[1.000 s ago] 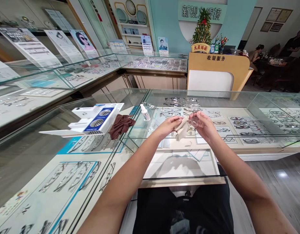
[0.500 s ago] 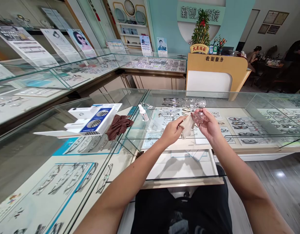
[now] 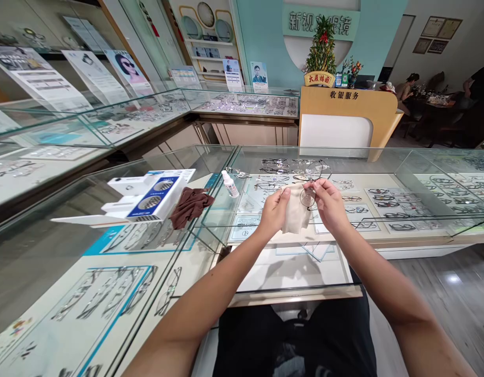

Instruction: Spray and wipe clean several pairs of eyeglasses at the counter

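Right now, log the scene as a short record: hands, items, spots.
left hand: holds beige cloth
right hand: holds eyeglasses by the frame
cloth and lens: overlap in view; contact unclear
spray bottle: white, on the glass counter, beyond and left of the hands
brown cloth: crumpled, between bottle and box
box: white and blue, flaps open, left of the brown cloth
display frames: under the glass, right of the hands
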`<state>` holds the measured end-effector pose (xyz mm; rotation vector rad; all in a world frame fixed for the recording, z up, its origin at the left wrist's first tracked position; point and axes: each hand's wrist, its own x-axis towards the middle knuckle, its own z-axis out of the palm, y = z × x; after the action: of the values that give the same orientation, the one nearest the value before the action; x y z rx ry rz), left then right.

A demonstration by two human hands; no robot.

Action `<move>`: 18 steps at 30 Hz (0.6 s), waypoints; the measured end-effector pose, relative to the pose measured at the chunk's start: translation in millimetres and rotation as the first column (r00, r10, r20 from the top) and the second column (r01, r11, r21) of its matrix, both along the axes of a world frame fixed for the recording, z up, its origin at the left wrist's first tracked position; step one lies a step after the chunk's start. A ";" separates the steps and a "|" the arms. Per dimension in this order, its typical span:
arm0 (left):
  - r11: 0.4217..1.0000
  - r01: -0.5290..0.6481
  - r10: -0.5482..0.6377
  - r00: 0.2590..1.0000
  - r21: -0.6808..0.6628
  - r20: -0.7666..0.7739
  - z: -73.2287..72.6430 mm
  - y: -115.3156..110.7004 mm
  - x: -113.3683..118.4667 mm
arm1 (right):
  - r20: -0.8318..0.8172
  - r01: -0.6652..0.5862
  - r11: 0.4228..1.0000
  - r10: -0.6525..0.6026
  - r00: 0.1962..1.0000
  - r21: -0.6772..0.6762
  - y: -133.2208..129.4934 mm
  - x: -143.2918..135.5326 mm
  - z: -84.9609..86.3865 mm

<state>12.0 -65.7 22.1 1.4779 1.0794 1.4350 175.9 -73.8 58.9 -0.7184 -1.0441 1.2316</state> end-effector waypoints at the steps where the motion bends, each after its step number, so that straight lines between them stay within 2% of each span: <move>1: 1.000 -0.002 0.002 1.000 0.007 0.001 0.3 -1.6 1.4 | 0.020 0.014 1.000 -0.014 1.000 0.005 -0.3 -1.3 -0.9; 9: 0.988 -0.012 0.031 0.992 0.156 -0.121 5.6 -19.7 6.4 | 0.099 0.122 0.992 -0.124 0.987 0.028 -6.8 -10.4 -5.6; 13: 0.989 -0.032 0.057 0.984 0.148 -0.169 3.5 -22.3 6.0 | 0.077 0.125 0.992 -0.128 0.989 0.034 -6.4 -10.9 -7.8; 18: 0.963 0.123 -0.105 0.991 0.241 -0.088 3.7 -19.9 9.2 | 0.001 0.073 0.997 -0.073 0.997 -0.003 -3.0 -9.2 -10.7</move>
<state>21.3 -85.6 25.8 1.7516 0.8672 1.4825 166.7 -76.8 48.2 -0.7538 -1.0084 1.1703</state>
